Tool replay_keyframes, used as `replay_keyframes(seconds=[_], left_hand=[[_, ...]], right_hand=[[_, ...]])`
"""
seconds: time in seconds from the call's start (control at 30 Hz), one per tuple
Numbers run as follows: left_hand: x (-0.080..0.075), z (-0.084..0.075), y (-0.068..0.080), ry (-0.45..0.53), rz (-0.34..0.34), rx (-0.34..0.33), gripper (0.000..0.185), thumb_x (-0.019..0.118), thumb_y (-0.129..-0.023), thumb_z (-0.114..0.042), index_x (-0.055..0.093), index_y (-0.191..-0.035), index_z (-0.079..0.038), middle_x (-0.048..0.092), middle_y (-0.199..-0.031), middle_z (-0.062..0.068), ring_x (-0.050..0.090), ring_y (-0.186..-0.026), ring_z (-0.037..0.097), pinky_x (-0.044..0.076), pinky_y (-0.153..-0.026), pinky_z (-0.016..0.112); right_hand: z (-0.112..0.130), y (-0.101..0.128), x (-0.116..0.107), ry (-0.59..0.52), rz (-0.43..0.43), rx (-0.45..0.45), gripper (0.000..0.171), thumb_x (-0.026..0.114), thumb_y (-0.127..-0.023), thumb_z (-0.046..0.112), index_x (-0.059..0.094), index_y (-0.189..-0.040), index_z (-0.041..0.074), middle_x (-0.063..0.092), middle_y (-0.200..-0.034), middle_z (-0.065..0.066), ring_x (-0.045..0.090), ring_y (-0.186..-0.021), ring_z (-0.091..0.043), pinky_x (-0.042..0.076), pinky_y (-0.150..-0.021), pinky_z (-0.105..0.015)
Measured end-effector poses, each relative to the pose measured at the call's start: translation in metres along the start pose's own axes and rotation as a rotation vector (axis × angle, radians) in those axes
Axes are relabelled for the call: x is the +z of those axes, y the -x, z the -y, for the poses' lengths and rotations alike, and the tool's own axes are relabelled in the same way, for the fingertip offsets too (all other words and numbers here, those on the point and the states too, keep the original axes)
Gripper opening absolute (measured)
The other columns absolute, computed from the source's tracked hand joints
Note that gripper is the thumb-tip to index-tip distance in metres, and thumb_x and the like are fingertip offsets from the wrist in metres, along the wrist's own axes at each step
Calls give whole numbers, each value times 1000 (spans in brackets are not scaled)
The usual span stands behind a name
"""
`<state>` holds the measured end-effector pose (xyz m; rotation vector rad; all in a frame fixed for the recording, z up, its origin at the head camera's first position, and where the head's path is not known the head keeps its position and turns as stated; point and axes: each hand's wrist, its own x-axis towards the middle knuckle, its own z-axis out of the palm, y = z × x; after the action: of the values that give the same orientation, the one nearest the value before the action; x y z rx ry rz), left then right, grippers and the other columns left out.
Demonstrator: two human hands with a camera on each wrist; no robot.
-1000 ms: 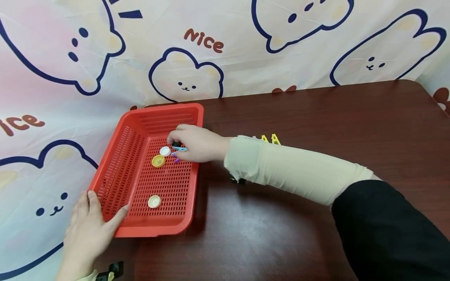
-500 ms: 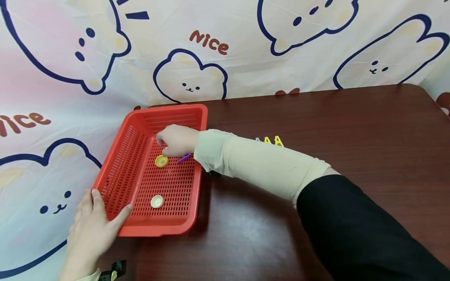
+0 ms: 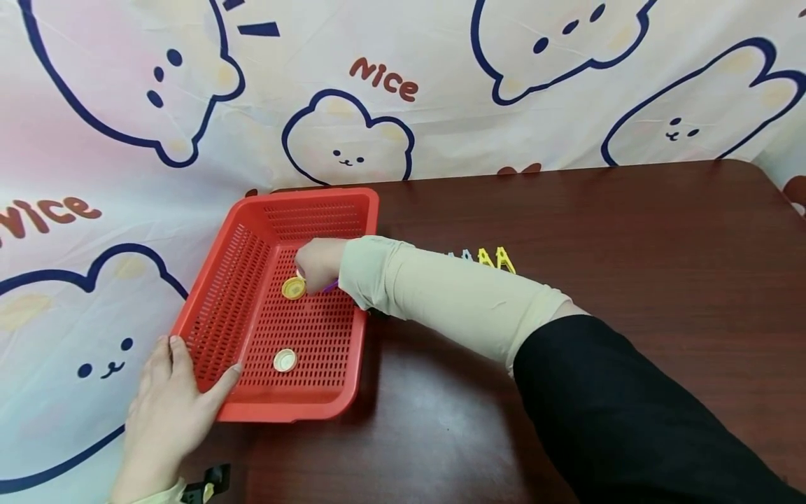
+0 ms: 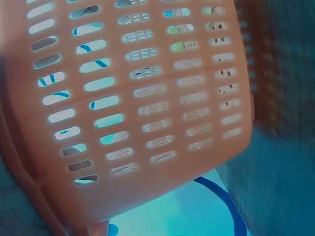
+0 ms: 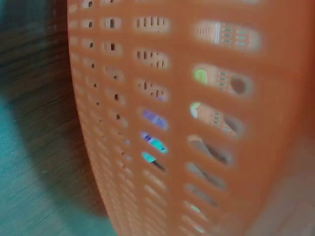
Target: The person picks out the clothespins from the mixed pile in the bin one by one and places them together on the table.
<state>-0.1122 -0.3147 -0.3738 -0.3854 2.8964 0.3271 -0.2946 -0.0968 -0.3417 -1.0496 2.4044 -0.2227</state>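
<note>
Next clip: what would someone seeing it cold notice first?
The red basket at the table's back left edge stands out most, against the cartoon bear backdrop. The right hand reaches into it beside a yellow cap, while the left hand rests on the basket's near left corner. A second cap lies nearer the front, and small yellow clips sit behind the forearm.

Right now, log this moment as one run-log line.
left hand: rests on basket corner | right hand: inside basket, by yellow cap | second cap: near front | clips: on table
</note>
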Motion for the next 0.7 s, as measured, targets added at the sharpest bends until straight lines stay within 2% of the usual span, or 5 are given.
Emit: replay_keyframes(seconds=[0.13, 0.2, 0.3, 0.53, 0.7], left_hand=[[-1, -1, 0, 3, 7, -14, 113, 50, -99, -65, -4, -154, 18, -5, -159, 44, 6, -144, 64, 17, -106, 83], [-1, -1, 0, 5, 10, -13, 113, 50, -99, -64, -4, -154, 18, -6, -159, 44, 6, -144, 64, 16, -106, 83], [0, -2, 0, 3, 13, -8, 113, 51, -100, -64, -3, -154, 19, -5, -159, 45, 6, -143, 65, 17, -106, 84], [-1, -2, 1, 1, -1, -8, 113, 50, -99, -65, -3, -154, 18, -4, -159, 45, 7, -143, 65, 19, -104, 84], [0, 0, 0, 0, -9, -2, 112, 50, -99, -64, -2, -154, 18, -4, -159, 45, 8, -144, 65, 19, -104, 84]], right_hand=[[-2, -4, 5, 12, 14, 7, 5, 59, -100, 8, 60, -99, 13, 50, -81, 5, 39, -68, -7, 33, -63, -22], [-3, -10, 11, 32, 10, -4, 22, 58, -101, 6, 65, -121, 13, 63, -107, 4, 51, -87, -6, 42, -73, -21], [-6, -16, 21, 56, -3, -37, 42, 59, -101, 5, 61, -142, 14, 60, -141, 1, 55, -115, -8, 45, -88, -20], [-7, -16, 24, 67, -30, -92, 44, 57, -100, -1, 62, -142, 13, 60, -144, -1, 56, -117, -8, 44, -87, -19], [-6, -18, 26, 126, 43, -117, 45, 54, -103, 0, 60, -145, 15, 58, -145, -2, 57, -115, -11, 40, -79, -21]])
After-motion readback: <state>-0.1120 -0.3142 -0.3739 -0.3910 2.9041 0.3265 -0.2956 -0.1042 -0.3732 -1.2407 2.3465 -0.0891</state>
